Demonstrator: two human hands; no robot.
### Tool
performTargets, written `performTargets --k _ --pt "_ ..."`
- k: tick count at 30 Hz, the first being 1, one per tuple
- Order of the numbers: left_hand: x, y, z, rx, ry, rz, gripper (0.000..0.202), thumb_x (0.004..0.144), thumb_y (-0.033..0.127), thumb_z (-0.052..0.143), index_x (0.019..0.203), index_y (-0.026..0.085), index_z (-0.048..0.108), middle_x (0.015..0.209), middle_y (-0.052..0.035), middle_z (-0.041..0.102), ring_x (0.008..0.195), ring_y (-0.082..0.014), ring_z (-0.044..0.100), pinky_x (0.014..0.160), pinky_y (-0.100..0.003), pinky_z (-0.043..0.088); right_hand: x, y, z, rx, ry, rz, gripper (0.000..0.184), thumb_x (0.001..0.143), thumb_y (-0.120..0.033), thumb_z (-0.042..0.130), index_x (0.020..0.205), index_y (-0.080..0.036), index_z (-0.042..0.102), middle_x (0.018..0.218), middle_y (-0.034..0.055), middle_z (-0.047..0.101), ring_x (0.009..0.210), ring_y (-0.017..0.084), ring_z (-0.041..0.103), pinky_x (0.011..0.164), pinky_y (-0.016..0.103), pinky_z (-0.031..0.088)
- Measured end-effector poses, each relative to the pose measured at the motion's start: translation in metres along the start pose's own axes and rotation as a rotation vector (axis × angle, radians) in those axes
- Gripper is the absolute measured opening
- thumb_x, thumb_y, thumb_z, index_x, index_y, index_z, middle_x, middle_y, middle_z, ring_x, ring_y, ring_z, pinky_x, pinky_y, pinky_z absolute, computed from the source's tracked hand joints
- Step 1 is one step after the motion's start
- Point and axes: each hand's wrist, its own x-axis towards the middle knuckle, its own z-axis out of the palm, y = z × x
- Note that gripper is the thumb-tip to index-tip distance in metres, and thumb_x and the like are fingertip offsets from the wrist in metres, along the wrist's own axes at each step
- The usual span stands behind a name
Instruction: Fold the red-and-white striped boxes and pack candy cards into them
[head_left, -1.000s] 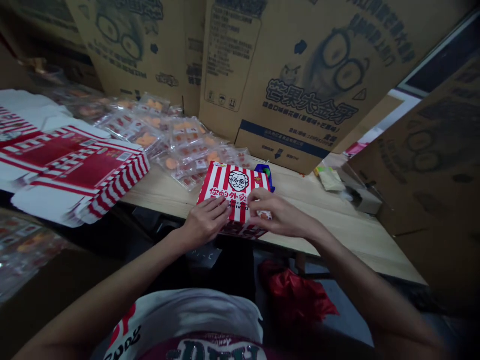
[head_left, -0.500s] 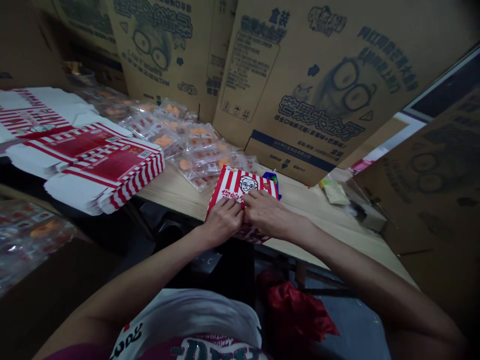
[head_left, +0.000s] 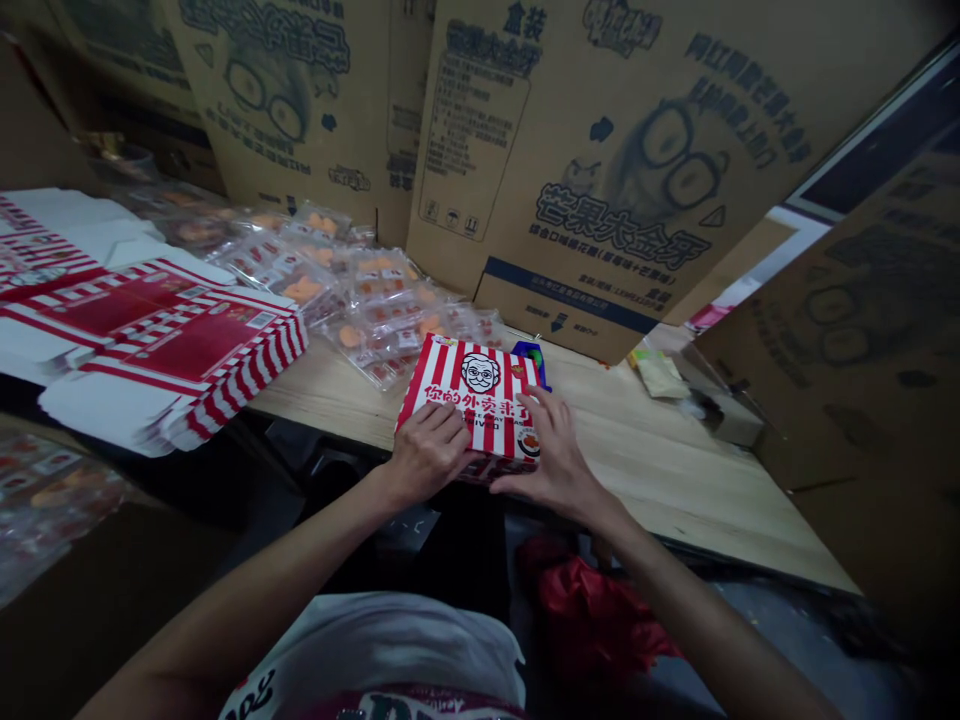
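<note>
A red-and-white striped takeaway box (head_left: 469,395) with a cartoon face of a bespectacled person and red Chinese lettering sits on the wooden table (head_left: 637,460). My left hand (head_left: 424,452) lies on the box's near left part, fingers on its lid. My right hand (head_left: 551,450) is spread over its near right corner, fingertips on the lid. The box's front edge is hidden behind both hands. Something blue (head_left: 531,352) pokes out behind the box.
A stack of flat striped box blanks (head_left: 172,340) lies to the left. Transparent packets of orange sweets (head_left: 382,310) are heaped behind the box. Large printed cardboard cartons (head_left: 600,170) stand along the back. A red plastic bag (head_left: 592,610) lies below the table's edge.
My hands, together at the middle of the box before, have parted. The right hand has moved to the right corner, uncovering the lettering. The box lid now lies flat and fully visible.
</note>
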Motion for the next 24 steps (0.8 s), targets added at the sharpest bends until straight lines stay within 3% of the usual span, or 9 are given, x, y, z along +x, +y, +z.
performTargets --k 2,4,9,12,19,24 --pt "-0.001 0.000 0.001 -0.003 0.000 0.000 0.022 0.087 0.033 0.060 0.085 0.012 0.066 0.093 -0.0124 0.071 0.095 -0.0273 0.063 0.086 -0.041 0.049 0.005 -0.002 0.016 -0.051 -0.059 0.070 0.104 0.064 -0.075 0.064 0.143 -0.017 0.029 0.149 0.0219 0.027 0.139 0.040 0.024 0.111 0.064 0.012" --pt "-0.002 -0.001 0.001 -0.010 -0.006 0.002 0.018 0.087 0.029 0.059 0.086 0.013 0.066 0.093 -0.0131 0.071 0.095 -0.0276 0.063 0.084 -0.042 0.050 0.016 -0.002 0.023 -0.070 -0.109 0.144 0.102 0.069 -0.073 0.062 0.147 -0.019 0.024 0.154 0.0201 0.017 0.143 0.039 0.015 0.111 0.065 0.005" --pt "-0.002 -0.001 0.002 0.015 0.015 0.039 0.019 0.086 0.029 0.059 0.086 0.012 0.067 0.092 -0.0131 0.071 0.094 -0.0285 0.064 0.084 -0.043 0.051 0.034 0.005 0.023 -0.004 -0.300 0.305 0.115 0.064 -0.071 0.067 0.152 -0.021 0.012 0.158 0.0196 0.004 0.145 0.040 0.002 0.111 0.066 0.005" --pt "-0.003 -0.003 0.002 0.009 0.009 0.049 0.019 0.087 0.030 0.058 0.085 0.013 0.066 0.093 -0.0132 0.070 0.095 -0.0280 0.063 0.084 -0.042 0.050 0.037 0.009 0.024 0.024 -0.352 0.330 0.119 0.063 -0.071 0.068 0.153 -0.021 0.007 0.159 0.0195 -0.001 0.145 0.040 -0.003 0.111 0.066 0.003" --pt "-0.003 -0.003 0.006 -0.022 0.023 0.032 0.018 0.087 0.028 0.058 0.084 0.012 0.067 0.094 -0.0155 0.070 0.095 -0.0287 0.064 0.082 -0.042 0.051 0.039 0.009 0.021 0.095 -0.373 0.382 0.113 0.067 -0.065 0.068 0.153 -0.022 0.008 0.159 0.0173 -0.003 0.146 0.035 -0.007 0.113 0.062 0.000" --pt "-0.002 0.001 0.001 -0.025 0.009 0.023 0.018 0.086 0.028 0.061 0.087 0.011 0.067 0.097 -0.0164 0.071 0.098 -0.0303 0.065 0.084 -0.043 0.053 0.038 0.018 0.023 0.193 -0.167 0.476 0.110 0.064 -0.061 0.072 0.150 -0.020 0.018 0.159 0.0180 -0.004 0.146 0.035 -0.003 0.114 0.061 0.005"
